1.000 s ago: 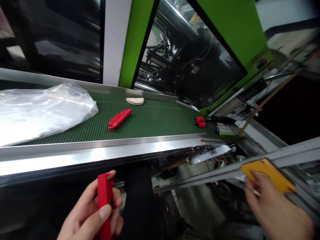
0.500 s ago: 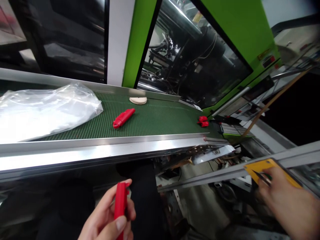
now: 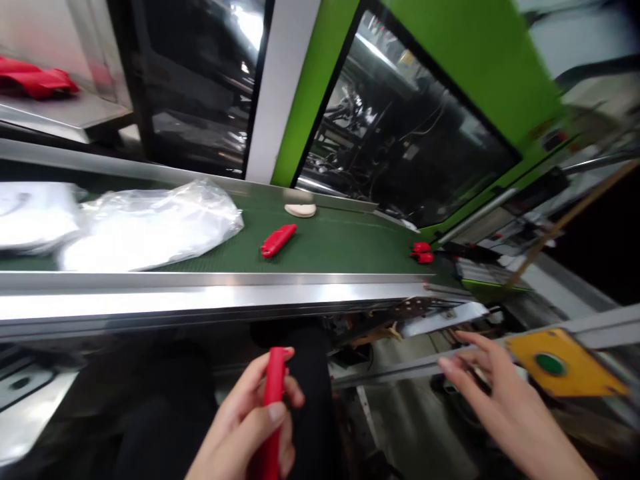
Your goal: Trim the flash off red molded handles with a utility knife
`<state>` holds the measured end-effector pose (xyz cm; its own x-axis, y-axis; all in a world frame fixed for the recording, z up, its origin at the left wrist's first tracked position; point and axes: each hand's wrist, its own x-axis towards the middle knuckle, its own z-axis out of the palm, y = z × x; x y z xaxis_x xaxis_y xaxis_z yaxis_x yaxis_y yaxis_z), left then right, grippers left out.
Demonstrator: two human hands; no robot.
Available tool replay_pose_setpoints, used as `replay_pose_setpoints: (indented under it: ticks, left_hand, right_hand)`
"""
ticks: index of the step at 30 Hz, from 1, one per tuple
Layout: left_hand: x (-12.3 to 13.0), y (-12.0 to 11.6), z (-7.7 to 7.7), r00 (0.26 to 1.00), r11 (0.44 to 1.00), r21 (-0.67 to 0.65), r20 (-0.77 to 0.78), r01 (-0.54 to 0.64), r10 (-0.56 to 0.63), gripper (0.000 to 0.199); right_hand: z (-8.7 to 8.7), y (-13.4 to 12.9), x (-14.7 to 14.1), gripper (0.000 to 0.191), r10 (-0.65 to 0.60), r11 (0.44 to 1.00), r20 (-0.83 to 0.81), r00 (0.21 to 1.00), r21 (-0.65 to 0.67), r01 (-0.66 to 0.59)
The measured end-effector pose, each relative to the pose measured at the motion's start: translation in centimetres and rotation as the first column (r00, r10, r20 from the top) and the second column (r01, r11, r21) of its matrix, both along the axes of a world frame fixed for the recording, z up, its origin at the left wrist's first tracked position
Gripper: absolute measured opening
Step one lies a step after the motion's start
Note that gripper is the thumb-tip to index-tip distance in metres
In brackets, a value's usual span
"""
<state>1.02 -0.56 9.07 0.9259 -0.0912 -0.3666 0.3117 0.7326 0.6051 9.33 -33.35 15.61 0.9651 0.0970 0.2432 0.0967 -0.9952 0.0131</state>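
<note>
My left hand point(image 3: 250, 413) is closed around a long red plastic part point(image 3: 274, 380), held upright in front of the conveyor, thumb along its near side. My right hand point(image 3: 493, 383) is just left of a yellow plate with a green button point(image 3: 550, 364). Its thumb and forefinger stretch out to the left, and a thin dark tool point(image 3: 477, 378) lies within the grip, mostly hidden and blurred. Another red plastic part point(image 3: 279, 241) lies on the green conveyor belt point(image 3: 345, 247), beyond both hands.
Clear plastic bags point(image 3: 155, 223) cover the belt's left side. A pale round piece point(image 3: 301, 210) lies by the back rail. Small red parts point(image 3: 421, 252) sit at the right end. A metal rail point(image 3: 200, 293) edges the belt in front of a green machine point(image 3: 470, 73).
My right hand has moved left off the yellow plate, uncovering the green button. The left hand still holds the red part. The view has swung left, bringing in red pieces on a ledge.
</note>
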Motion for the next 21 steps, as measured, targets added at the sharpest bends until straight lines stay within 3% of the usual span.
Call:
replay_pose_setpoints:
  ticks: [1, 2, 4, 6, 8, 14, 21]
  left_hand:
    - [0.0, -0.1, 0.2, 1.000, 1.000, -0.003, 0.014, 0.013, -0.013, 0.054]
    - [0.0, -0.1, 0.4, 0.999, 1.000, -0.004, 0.023, 0.026, -0.026, 0.048]
    - [-0.2, 0.0, 0.5, 0.999, 0.999, 0.000, 0.027, 0.037, -0.037, 0.039]
    - [-0.6, 0.1, 0.6, 1.000, 1.000, -0.001, 0.026, 0.011, -0.011, 0.037]
    - [-1.0, 0.3, 0.6, 0.999, 0.999, -0.012, 0.025, -0.030, 0.030, 0.041]
    - [-2.0, 0.9, 1.1, 0.992, 0.992, 0.015, 0.004, -0.128, 0.128, 0.038]
    - [-2.4, 0.8, 1.0, 0.980, 0.978, 0.057, 0.028, -0.200, 0.199, 0.035]
  right_hand:
    - [-0.8, 2.2, -0.4, 0.050, 0.146, 0.985, -0.077, 0.986, 0.105, -0.137]
    - [-1.4, 4.5, -0.8, 0.043, 0.316, 0.933, -0.130, 0.940, 0.220, -0.284]
    - [-1.8, 9.3, -1.4, 0.028, 0.615, 0.753, -0.106, 0.782, 0.374, -0.542]
    - [-1.5, 13.2, -1.6, 0.029, 0.765, 0.574, 0.037, 0.643, 0.416, -0.705]
    - [-1.3, 15.8, -1.4, 0.034, 0.816, 0.478, 0.125, 0.564, 0.401, -0.781]
    - [-2.6, 18.8, -0.9, 0.045, 0.845, 0.398, 0.241, 0.477, 0.312, -0.862]
    - [-2.4, 20.2, -1.2, 0.039, 0.832, 0.389, 0.310, 0.460, 0.266, -0.882]
